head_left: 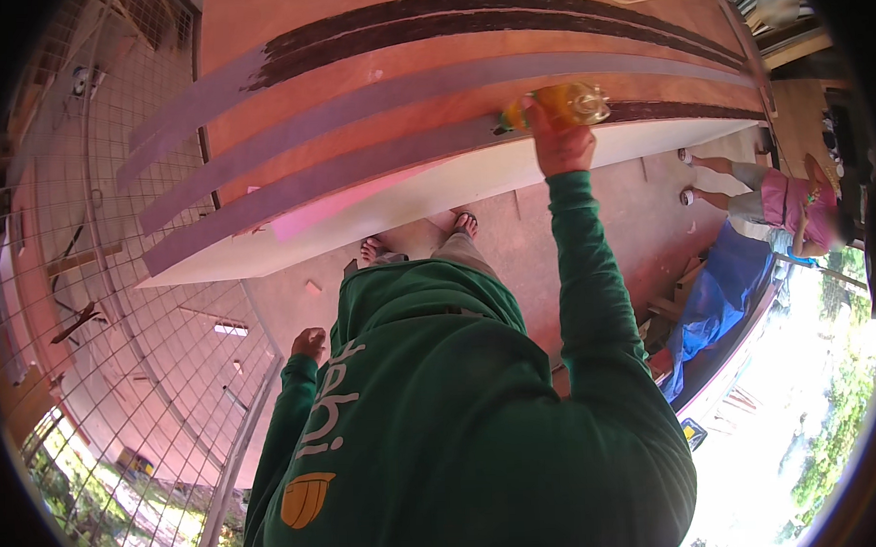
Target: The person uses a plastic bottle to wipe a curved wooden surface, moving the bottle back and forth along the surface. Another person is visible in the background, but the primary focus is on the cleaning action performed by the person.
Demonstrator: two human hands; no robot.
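My right hand (564, 146) is stretched forward, closed around a clear plastic bottle (579, 105) with yellow-orange colour in it. The bottle lies on its side, its base to the right. Its left end is against the lowest purple-grey strip (376, 160) of a large board, where a small dark patch shows. To the right of the hand, that strip is dark brown. Two upper strips (449, 27) are mostly dark brown, with purple-grey left ends. My left hand (308, 344) hangs low by my side, fingers loosely curled, with nothing visible in it.
The orange-pink board (383, 73) has a white lower face (359, 221). Wire mesh (130, 284) runs along my left. A blue tarp (714, 307) covers things at right, beside wood pieces. Another person in a pink shirt (793, 203) stands far right. Small scraps lie on the floor (572, 230).
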